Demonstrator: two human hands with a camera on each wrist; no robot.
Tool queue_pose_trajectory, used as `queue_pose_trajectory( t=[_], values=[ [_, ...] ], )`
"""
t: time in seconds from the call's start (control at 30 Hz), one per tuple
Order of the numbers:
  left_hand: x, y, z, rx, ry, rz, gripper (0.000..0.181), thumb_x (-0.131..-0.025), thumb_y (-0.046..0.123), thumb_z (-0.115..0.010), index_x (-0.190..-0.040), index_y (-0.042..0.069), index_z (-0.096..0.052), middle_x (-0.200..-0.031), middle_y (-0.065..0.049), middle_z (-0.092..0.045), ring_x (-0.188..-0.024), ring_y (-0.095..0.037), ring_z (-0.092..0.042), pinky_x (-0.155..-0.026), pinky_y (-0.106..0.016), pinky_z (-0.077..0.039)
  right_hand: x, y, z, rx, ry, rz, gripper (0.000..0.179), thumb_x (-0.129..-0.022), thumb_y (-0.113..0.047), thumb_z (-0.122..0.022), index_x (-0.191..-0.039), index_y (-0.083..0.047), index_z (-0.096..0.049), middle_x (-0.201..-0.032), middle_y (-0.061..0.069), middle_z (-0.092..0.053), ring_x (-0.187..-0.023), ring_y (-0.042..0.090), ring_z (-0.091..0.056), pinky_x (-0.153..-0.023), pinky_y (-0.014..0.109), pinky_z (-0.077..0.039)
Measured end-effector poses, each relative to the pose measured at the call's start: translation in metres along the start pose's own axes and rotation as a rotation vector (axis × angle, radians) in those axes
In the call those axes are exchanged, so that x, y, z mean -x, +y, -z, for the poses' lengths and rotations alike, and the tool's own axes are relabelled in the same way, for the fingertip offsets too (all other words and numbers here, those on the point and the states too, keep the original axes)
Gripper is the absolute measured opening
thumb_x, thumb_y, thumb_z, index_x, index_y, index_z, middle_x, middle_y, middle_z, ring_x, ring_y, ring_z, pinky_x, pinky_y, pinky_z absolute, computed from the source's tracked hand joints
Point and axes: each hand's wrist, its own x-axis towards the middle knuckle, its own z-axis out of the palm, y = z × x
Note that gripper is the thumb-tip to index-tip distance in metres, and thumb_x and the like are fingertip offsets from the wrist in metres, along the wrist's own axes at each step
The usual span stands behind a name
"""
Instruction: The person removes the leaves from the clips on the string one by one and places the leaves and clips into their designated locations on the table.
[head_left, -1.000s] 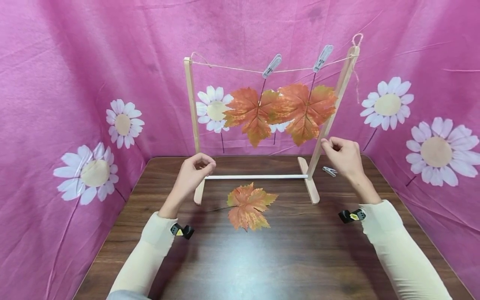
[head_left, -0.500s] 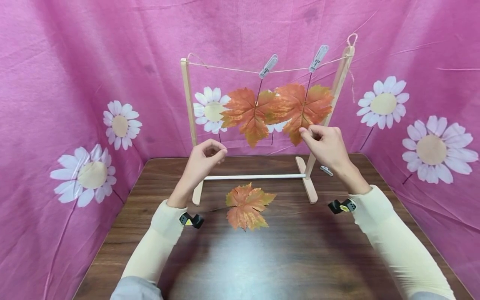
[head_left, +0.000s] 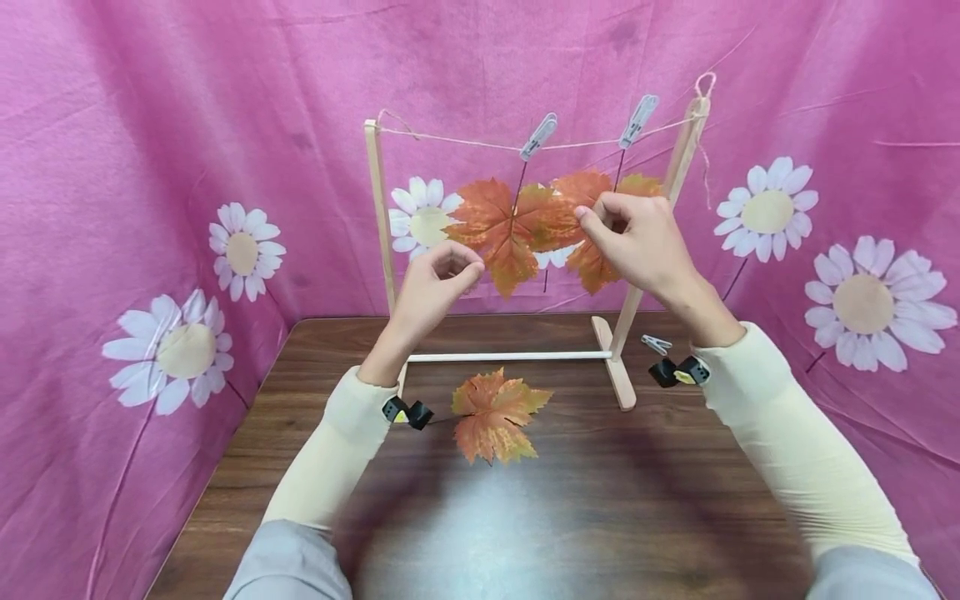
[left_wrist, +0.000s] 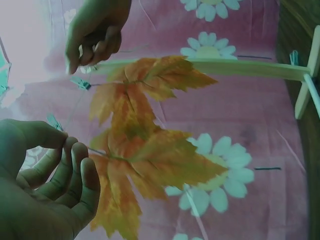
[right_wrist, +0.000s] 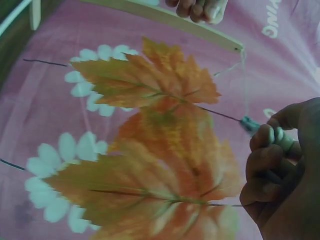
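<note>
Left hand (head_left: 441,287): fingers curled inward, thumb tip and index fingertip together, closed on itself; raised in front of the stand, just beside the lower left edge of the left maple leaf (head_left: 506,229). Right hand (head_left: 641,237): also curled, thumb tip close against the index finger; overlaps the right maple leaf (head_left: 592,268) in the head view. Cannot tell whether it touches the leaf. The two hands are apart from each other.

Both leaves, orange with yellow-green lobes, hang by dark stems, edges overlapping. Left clothespin (head_left: 538,137) and right clothespin (head_left: 639,122), both pale grey, clip them to a thin twine (head_left: 465,142). Twine sags slightly between the left wooden post (head_left: 379,192) and right wooden post (head_left: 684,158); a loop stands at the right post's top. White rod (head_left: 510,357) joins the posts low down.

Third maple leaf (head_left: 495,417) lies flat on the brown wood-grain desk (head_left: 570,525), on the near side of the rod, stem toward the left. Loose clothespin (head_left: 657,343) on the desk, right of the right post's foot.

Around: pink cloth backdrop (head_left: 480,50) printed with white daisies.
</note>
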Motion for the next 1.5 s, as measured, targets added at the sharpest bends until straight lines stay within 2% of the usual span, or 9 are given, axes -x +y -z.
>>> queue_pose_trajectory(
  t=[0.1, 0.27, 0.47, 0.63, 0.83, 1.03, 1.23, 1.4, 1.5],
  values=[
    [-0.007, 0.007, -0.005, 0.004, 0.012, -0.021, 0.012, -0.100, 0.011, -0.072, -0.105, 0.000, -0.072, -0.082, 0.004, -0.067, -0.075, -0.010, -0.060, -0.069, -0.023, -0.048, -0.012, -0.007, 0.006, 0.014, -0.019, 0.007, 0.033, -0.103, -0.022, -0.066, -0.075, -0.006, -0.062, -0.059, 0.002, -0.051, -0.055, 0.007, -0.042, -0.055, 0.021, -0.032],
    [-0.018, 0.018, -0.013, -0.005, 0.031, -0.037, 0.011, -0.099, 0.012, -0.072, -0.104, 0.002, -0.072, -0.081, 0.004, -0.067, -0.073, -0.011, -0.060, -0.069, -0.023, -0.048, -0.033, -0.016, 0.018, 0.037, -0.056, -0.009, 0.020, -0.101, -0.020, -0.068, -0.090, -0.004, -0.071, -0.076, 0.005, -0.069, -0.063, -0.005, -0.055, -0.065, 0.013, -0.042],
    [-0.034, 0.026, -0.022, -0.010, 0.048, -0.031, 0.010, -0.099, 0.013, -0.071, -0.103, 0.003, -0.072, -0.081, 0.003, -0.067, -0.074, -0.012, -0.058, -0.069, -0.023, -0.048, -0.058, -0.020, 0.032, 0.074, -0.107, -0.068, 0.022, -0.101, -0.026, -0.068, -0.107, -0.006, -0.073, -0.099, 0.009, -0.073, -0.074, -0.010, -0.056, -0.076, 0.013, -0.044],
    [-0.049, 0.031, -0.029, -0.026, 0.072, -0.045, 0.009, -0.098, 0.011, -0.070, -0.102, 0.004, -0.073, -0.080, 0.002, -0.067, -0.075, -0.012, -0.057, -0.071, -0.023, -0.048, -0.076, -0.023, 0.039, 0.089, -0.171, -0.125, 0.027, -0.102, -0.032, -0.067, -0.117, -0.009, -0.070, -0.103, -0.002, -0.069, -0.073, -0.012, -0.058, -0.073, 0.014, -0.044],
    [-0.064, 0.040, -0.036, -0.051, 0.120, -0.033, 0.007, -0.099, 0.010, -0.071, -0.104, 0.006, -0.073, -0.085, 0.001, -0.070, -0.081, -0.011, -0.063, -0.078, -0.021, -0.050, -0.096, -0.026, 0.046, 0.063, -0.285, -0.205, 0.040, -0.102, -0.038, -0.068, -0.130, -0.010, -0.064, -0.104, -0.012, -0.062, -0.061, -0.005, -0.064, -0.057, 0.016, -0.044],
    [-0.078, 0.047, -0.040, -0.109, 0.151, -0.025, 0.010, -0.100, 0.012, -0.070, -0.107, 0.006, -0.074, -0.090, -0.003, -0.073, -0.086, -0.013, -0.066, -0.083, -0.022, -0.051, -0.109, -0.029, 0.049, 0.140, -0.374, -0.216, 0.054, -0.102, -0.044, -0.067, -0.143, -0.011, -0.058, -0.122, -0.004, -0.062, -0.061, -0.004, -0.064, -0.064, 0.022, -0.045],
    [-0.090, 0.049, -0.042, -0.131, 0.172, 0.012, 0.017, -0.101, 0.013, -0.069, -0.116, 0.006, -0.072, -0.106, -0.008, -0.077, -0.098, -0.015, -0.071, -0.088, -0.021, -0.053, -0.121, -0.032, 0.050, 0.163, -0.447, -0.231, 0.064, -0.103, -0.049, -0.064, -0.151, -0.009, -0.053, -0.143, 0.011, -0.058, -0.061, 0.002, -0.064, -0.053, 0.022, -0.052],
    [-0.099, 0.048, -0.043, -0.123, 0.164, 0.045, 0.022, -0.102, 0.012, -0.066, -0.123, 0.005, -0.071, -0.115, -0.011, -0.077, -0.106, -0.016, -0.072, -0.090, -0.022, -0.055, -0.129, -0.034, 0.046, 0.176, -0.506, -0.236, 0.069, -0.104, -0.050, -0.062, -0.157, -0.010, -0.048, -0.147, 0.013, -0.059, -0.060, 0.005, -0.063, -0.052, 0.024, -0.052],
    [-0.104, 0.049, -0.043, -0.096, 0.153, 0.061, 0.022, -0.103, 0.012, -0.067, -0.123, 0.003, -0.072, -0.117, -0.012, -0.077, -0.103, -0.014, -0.071, -0.085, -0.021, -0.055, -0.131, -0.035, 0.041, 0.184, -0.527, -0.225, 0.069, -0.104, -0.049, -0.061, -0.158, -0.008, -0.047, -0.147, 0.013, -0.061, -0.059, 0.004, -0.061, -0.050, 0.023, -0.051]
  ],
)
